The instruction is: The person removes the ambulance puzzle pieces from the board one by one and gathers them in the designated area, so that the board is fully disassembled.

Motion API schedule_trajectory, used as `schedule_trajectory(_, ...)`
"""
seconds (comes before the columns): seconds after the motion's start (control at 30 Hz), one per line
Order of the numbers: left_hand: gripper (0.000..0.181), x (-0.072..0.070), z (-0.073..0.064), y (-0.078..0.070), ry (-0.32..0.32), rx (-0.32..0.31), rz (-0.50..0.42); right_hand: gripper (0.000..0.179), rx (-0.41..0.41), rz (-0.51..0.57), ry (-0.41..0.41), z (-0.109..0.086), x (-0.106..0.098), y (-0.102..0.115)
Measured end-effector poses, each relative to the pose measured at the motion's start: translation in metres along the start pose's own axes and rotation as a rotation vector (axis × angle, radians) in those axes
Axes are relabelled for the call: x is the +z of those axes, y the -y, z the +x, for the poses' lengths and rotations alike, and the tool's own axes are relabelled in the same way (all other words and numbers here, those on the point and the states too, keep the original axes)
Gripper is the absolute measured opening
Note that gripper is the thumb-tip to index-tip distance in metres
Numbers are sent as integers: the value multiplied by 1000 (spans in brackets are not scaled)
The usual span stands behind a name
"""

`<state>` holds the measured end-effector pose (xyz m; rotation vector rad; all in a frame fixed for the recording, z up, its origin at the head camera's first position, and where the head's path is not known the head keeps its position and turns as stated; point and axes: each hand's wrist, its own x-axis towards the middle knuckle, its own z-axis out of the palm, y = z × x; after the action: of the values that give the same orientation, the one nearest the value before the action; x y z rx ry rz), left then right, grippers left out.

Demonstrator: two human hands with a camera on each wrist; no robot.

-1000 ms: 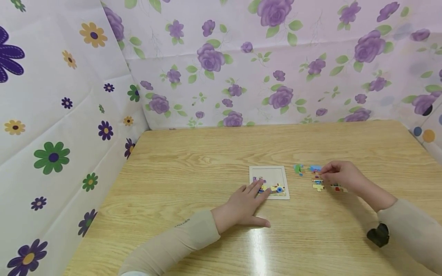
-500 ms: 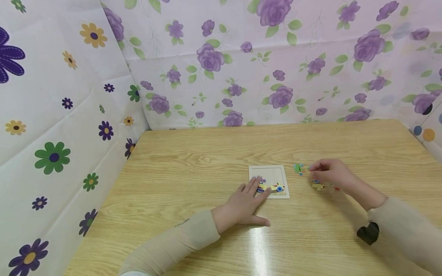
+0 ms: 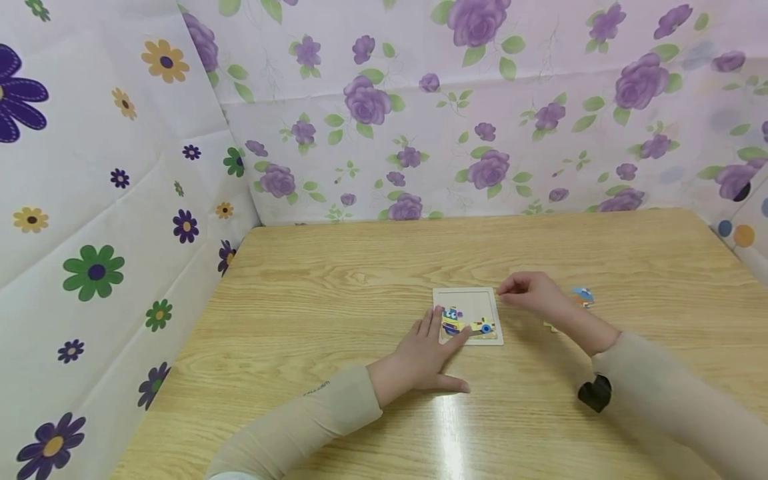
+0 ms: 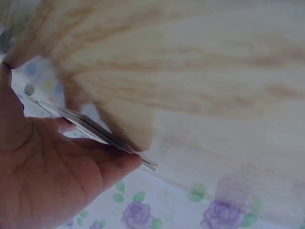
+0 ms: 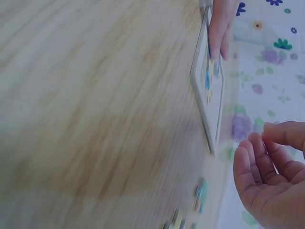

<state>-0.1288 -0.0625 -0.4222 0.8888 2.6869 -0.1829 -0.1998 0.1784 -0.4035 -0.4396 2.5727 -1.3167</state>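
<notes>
A square white puzzle board (image 3: 468,290) lies on the table, with a few fitted pieces along its lower part forming a yellow vehicle with a face (image 3: 451,317). My left hand (image 3: 420,353) rests on the board's lower left, fingers spread and fairly straight. In the left wrist view the board's edge (image 4: 97,131) shows beyond the left hand's fingers. Just off the board's upper right corner, my right hand (image 3: 534,293) has thumb and forefinger pinched together. Only a coloured sliver shows at those fingertips, seemingly a puzzle piece mostly hidden by them.
Loose puzzle pieces lie right of the board, partly covered by the right arm; a blue and orange piece (image 3: 582,297) shows behind the wrist. The right wrist view has a greenish piece (image 5: 201,194) on the wooden table (image 5: 95,119). Flowered cloth (image 3: 420,133) closes off the back.
My right hand has moved left from the loose pieces to the board's upper right corner. My left hand stays on the board, its fingers shifted slightly left, showing more of the vehicle's face.
</notes>
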Motion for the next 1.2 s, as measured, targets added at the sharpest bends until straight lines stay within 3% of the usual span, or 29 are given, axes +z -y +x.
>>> schedule_trajectory(0.57,91,6,2,0,1,-4,-38,12,-81,-26,63,26,46,12)
schedule_trajectory(0.87,90,4,1,0,4,-1,-17,16,-100,-117,105,30,57,12)
schedule_trajectory(1.2,91,3,0,1,-10,-15,-12,13,-125,-100,127,35,62,16)
